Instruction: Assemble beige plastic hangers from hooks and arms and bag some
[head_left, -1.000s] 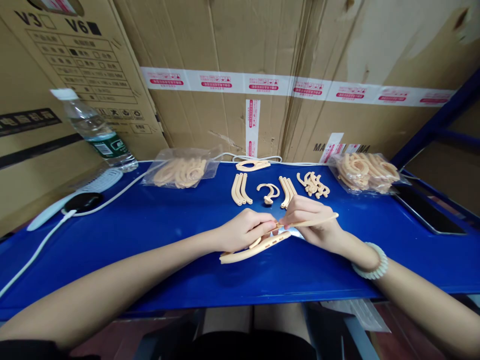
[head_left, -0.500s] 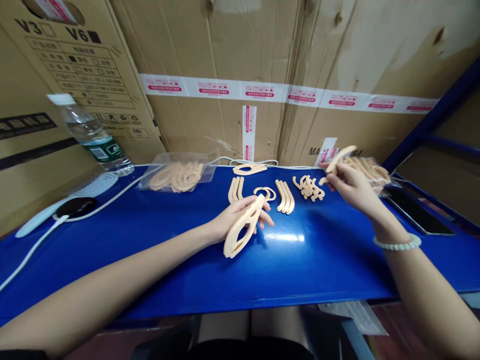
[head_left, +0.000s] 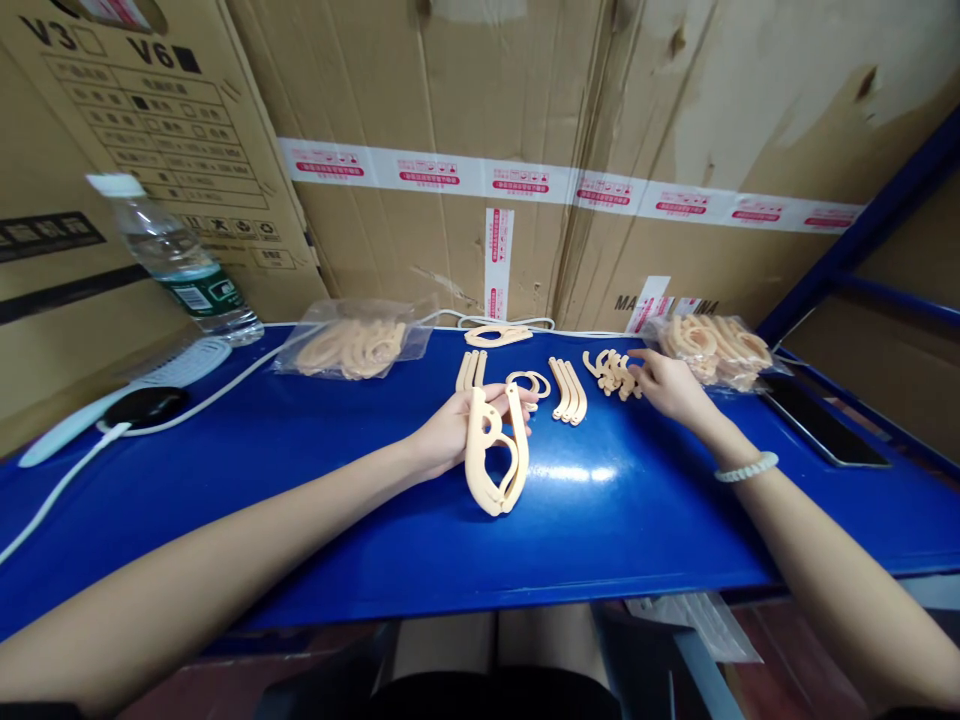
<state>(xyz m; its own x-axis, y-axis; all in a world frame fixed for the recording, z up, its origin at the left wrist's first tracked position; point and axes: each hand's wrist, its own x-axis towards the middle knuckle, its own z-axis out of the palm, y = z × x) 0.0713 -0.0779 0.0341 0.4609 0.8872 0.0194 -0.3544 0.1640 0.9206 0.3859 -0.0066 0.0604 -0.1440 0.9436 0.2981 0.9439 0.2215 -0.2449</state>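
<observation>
One water bottle (head_left: 176,262) is standing at the far left of the blue table (head_left: 300,480), with a black puck (head_left: 146,405) on a white cable (head_left: 45,500) lying before it. Two clear bags of peach parts are lying by the back edge: the left bag (head_left: 352,345) and, far across, the right bag (head_left: 712,345). The left hand (head_left: 446,432) is closing around the top of one peach hanger frame (head_left: 495,460), holding it at mid-table with its lower end resting on the surface. Behind it, one set of three curved strips (head_left: 470,370), one flat piece (head_left: 499,335), one hook piece (head_left: 529,382) and a second set of three strips (head_left: 568,390) are lying apart. The right hand (head_left: 667,388) is stretching its fingers onto one pile of small hooks (head_left: 609,372); whether it is gripping any cannot be told. One dark phone (head_left: 821,425) is lying at the right edge. Bare blue is lying open along the front edge and between the hands; cardboard boxes (head_left: 450,90) are walling the back.
</observation>
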